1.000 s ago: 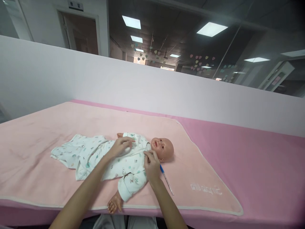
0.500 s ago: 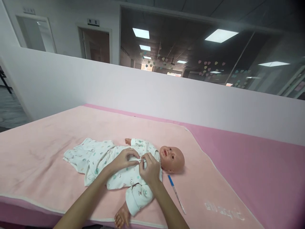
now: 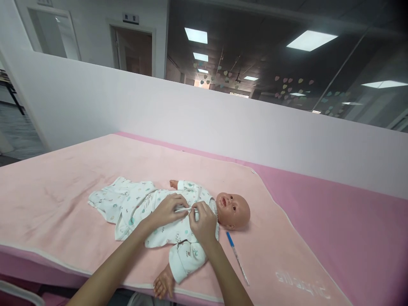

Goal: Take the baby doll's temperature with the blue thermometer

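A baby doll (image 3: 234, 209) lies on its back on a pale pink blanket (image 3: 63, 199), head to the right. It wears a white printed romper (image 3: 140, 206). Both my hands meet over the doll's chest. My left hand (image 3: 167, 209) pinches a thin white tie of the romper, fingers closed. My right hand (image 3: 204, 223) pinches the other end of the same tie, just below the doll's chin. The doll's bare hand (image 3: 162, 287) sticks out of the near sleeve at the blanket's edge.
A thin thermometer with a blue end (image 3: 237, 257) lies on the blanket right of my right wrist. The blanket covers a darker pink padded table (image 3: 350, 212). A white partition wall (image 3: 191, 114) runs behind it, with glass above.
My left hand moved from lying on the doll's belly to meet my right hand at the chest. Both now pinch the tie. The camera view shifted slightly.
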A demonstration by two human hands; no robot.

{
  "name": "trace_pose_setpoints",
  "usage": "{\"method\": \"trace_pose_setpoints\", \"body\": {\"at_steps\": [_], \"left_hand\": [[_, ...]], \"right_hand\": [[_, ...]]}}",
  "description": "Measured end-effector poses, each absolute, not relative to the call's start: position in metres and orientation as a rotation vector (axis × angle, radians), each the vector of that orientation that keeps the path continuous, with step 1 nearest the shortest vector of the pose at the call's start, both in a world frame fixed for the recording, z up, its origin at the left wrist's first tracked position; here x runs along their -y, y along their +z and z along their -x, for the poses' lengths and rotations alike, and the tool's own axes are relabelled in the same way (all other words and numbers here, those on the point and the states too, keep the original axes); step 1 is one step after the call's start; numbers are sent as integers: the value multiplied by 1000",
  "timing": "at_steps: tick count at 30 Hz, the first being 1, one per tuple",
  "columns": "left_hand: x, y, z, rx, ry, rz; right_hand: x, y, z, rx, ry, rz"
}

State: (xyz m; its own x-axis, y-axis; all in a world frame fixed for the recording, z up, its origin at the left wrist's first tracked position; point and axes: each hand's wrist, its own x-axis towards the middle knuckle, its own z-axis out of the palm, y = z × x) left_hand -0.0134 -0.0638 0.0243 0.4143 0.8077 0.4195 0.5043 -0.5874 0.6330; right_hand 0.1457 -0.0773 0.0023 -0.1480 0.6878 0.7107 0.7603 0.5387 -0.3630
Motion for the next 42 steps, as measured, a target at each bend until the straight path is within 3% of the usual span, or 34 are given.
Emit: {"method": "trace_pose_setpoints", "body": {"at_steps": [42], "left_hand": [[70, 26, 11, -1109, 1002, -2043]], "right_hand": [[78, -1, -144, 1861, -34, 1112]]}}
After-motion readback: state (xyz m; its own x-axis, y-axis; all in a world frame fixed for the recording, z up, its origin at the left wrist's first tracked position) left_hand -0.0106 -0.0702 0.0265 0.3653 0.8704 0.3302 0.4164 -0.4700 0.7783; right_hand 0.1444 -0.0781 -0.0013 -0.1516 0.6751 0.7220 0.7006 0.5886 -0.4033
